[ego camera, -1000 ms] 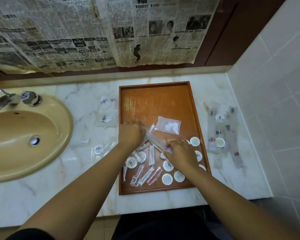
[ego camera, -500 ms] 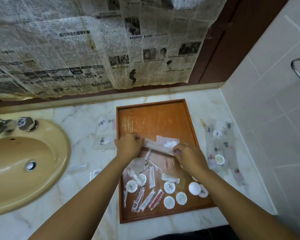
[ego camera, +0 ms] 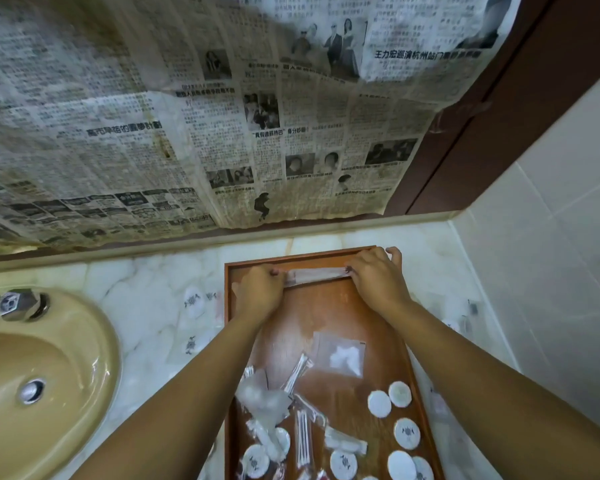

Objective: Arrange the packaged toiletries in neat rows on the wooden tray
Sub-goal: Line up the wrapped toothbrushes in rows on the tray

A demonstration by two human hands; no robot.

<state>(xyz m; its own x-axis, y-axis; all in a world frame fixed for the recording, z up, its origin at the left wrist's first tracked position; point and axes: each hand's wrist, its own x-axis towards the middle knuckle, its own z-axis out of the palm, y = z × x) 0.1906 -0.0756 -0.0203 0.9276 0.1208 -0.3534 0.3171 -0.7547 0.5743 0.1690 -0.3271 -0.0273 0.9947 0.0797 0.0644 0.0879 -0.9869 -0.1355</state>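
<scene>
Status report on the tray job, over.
Left hand, right hand pinching ends of long packet, at wooden tray far edge. Other packets jumbled near end. Nothing blocking.

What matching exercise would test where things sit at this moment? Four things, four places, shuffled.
Things:
1. long packet
2. square bag
3. round white packets
4. sink

Places:
a. left of the tray, set in the counter
b. far end of the tray, held between the left hand and the right hand
c. middle of the tray
d. near end of the tray

Pairs: 1-b; 2-c; 3-d; 4-a.
</scene>
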